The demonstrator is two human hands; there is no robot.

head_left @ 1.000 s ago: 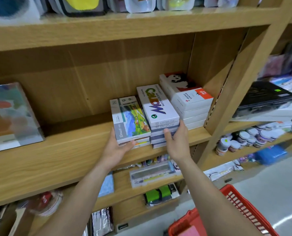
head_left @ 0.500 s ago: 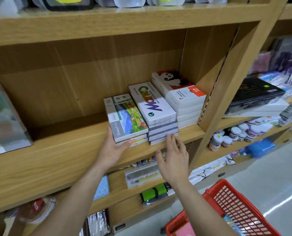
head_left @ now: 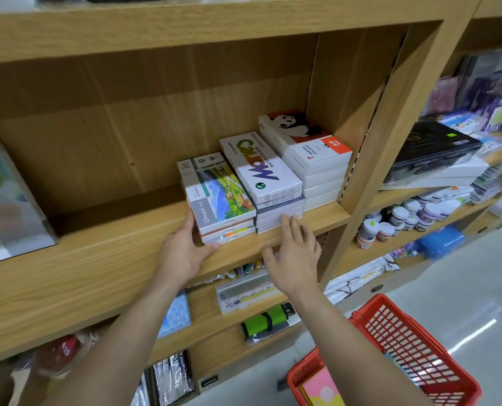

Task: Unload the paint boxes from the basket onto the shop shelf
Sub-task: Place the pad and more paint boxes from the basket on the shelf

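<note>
Three stacks of paint boxes stand on the wooden shelf: a landscape-print stack, a "Carow" watercolour stack and a panda stack at the right. My left hand rests against the front left corner of the landscape stack, thumb under its front edge. In front of the Carow stack my right hand hovers with fingers spread, holding nothing. The red basket sits low at the right with a pink box inside.
A framed picture leans at the shelf's left end. Lower shelves hold a pen case and a green roll. The neighbouring bay at the right holds small paint jars and a black case. Grey floor lies at the lower right.
My right hand let go of the Carow stack's front and drew back with fingers spread. My left hand stayed at the landscape stack. The view dropped, showing more of the basket.
</note>
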